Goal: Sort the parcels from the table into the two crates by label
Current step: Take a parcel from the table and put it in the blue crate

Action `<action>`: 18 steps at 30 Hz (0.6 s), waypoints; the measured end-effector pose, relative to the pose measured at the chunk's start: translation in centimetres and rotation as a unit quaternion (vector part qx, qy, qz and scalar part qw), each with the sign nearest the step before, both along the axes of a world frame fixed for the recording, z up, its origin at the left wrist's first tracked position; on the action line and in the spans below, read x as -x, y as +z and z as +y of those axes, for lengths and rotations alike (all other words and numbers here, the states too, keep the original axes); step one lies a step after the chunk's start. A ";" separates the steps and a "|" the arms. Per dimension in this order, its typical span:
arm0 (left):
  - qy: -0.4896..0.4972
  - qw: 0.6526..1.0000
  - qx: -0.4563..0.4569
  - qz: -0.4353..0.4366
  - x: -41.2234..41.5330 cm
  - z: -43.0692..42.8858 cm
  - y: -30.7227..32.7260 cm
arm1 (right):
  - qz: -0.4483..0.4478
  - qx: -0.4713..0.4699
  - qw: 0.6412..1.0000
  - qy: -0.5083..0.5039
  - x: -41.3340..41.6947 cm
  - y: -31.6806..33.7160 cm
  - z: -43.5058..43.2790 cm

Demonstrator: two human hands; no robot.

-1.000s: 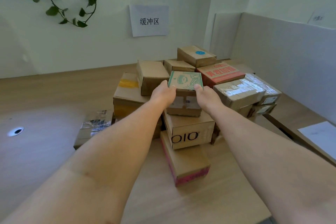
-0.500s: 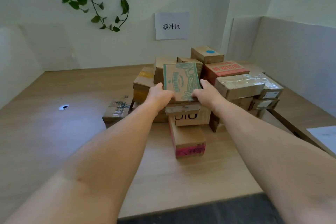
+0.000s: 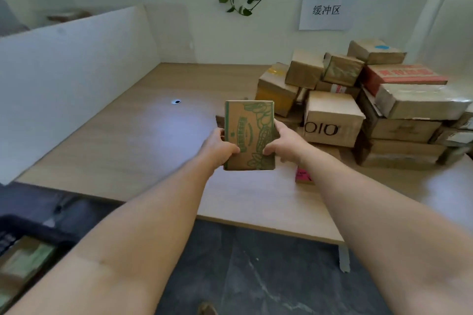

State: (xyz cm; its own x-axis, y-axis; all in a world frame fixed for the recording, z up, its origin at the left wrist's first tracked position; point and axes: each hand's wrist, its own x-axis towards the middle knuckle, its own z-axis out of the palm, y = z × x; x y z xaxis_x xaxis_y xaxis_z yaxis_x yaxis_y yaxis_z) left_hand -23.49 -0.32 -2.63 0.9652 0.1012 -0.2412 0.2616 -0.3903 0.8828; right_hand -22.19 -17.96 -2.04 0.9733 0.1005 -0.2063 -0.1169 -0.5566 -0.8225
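Parcel [image 3: 249,135] upright btwn L hand [image 3: 217,147], R hand [image 3: 282,144] grips.

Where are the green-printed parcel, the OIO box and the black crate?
green-printed parcel [image 3: 247,120]: head view, upper middle of its printed face.
OIO box [image 3: 332,105]: head view, on its top face.
black crate [image 3: 35,229]: head view, on its dark rim, bottom left.
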 end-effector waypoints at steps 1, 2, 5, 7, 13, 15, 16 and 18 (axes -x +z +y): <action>0.013 1.000 -0.001 0.005 0.5 1.1 -0.5 | 0.007 0.002 1.000 0.011 0.1 -0.4 1.2; 0.025 1.000 -0.001 0.011 1.1 2.2 -1.0 | 0.013 0.003 1.000 0.023 0.2 -0.8 2.4; 0.049 0.998 -0.010 0.028 2.8 5.8 -2.0 | 0.024 0.001 0.998 0.052 0.2 -1.7 6.2; 0.063 0.997 -0.017 0.037 3.9 8.4 -2.5 | 0.030 -0.002 0.997 0.071 0.2 -2.2 9.2; 0.134 0.990 0.037 0.037 6.4 17.2 -3.7 | 0.060 0.012 0.989 0.137 0.6 -3.4 18.8; 0.170 0.983 0.057 0.037 7.2 20.4 -3.7 | 0.071 0.017 0.986 0.149 0.8 -3.5 22.6; 0.188 0.979 0.062 0.039 7.6 22.0 -3.6 | 0.072 0.021 0.985 0.154 0.9 -3.7 24.5; 0.224 0.972 0.063 0.041 8.3 25.6 -3.6 | 0.073 0.028 0.983 0.168 1.1 -4.1 28.5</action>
